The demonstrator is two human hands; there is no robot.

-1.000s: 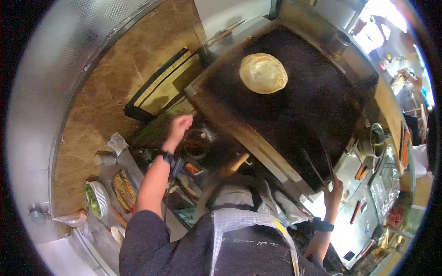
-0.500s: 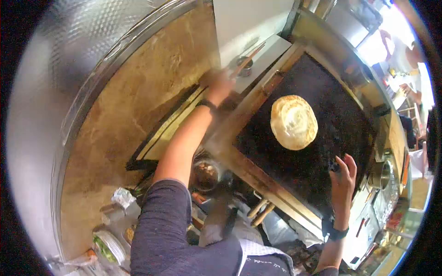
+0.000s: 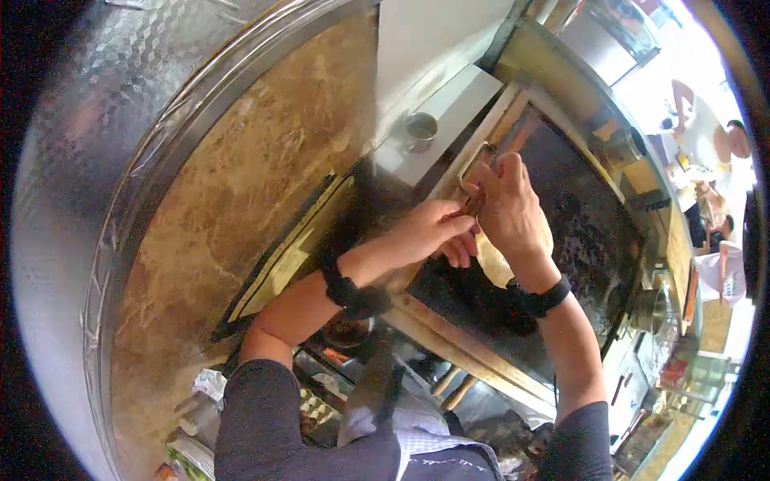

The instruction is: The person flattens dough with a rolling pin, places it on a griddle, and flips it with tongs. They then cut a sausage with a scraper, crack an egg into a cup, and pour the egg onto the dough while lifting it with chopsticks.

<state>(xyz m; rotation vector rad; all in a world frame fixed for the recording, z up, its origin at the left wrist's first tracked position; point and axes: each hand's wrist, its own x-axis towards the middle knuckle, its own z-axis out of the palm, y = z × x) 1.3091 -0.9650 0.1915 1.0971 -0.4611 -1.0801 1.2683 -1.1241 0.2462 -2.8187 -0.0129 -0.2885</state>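
Note:
A round flatbread [image 3: 493,263] lies on the dark griddle [image 3: 589,216], partly hidden behind my right hand [image 3: 511,210]. Beside it, over the griddle's left edge, my left hand [image 3: 437,232] is closed, its fingertips meeting those of my right hand. Both hands' fingers are bent round something thin and brownish, mostly hidden between them and too small to name.
A metal cup [image 3: 419,131] stands on the white ledge behind the griddle. Wooden handles [image 3: 457,390] stick out near the griddle's front edge. A metal pot [image 3: 648,310] is at the right. Other people [image 3: 722,248] are in the background at the far right.
My left hand has moved from beside the cup to the griddle's left edge. My right hand has come across from the right to meet it. The sticks in the cup no longer show there.

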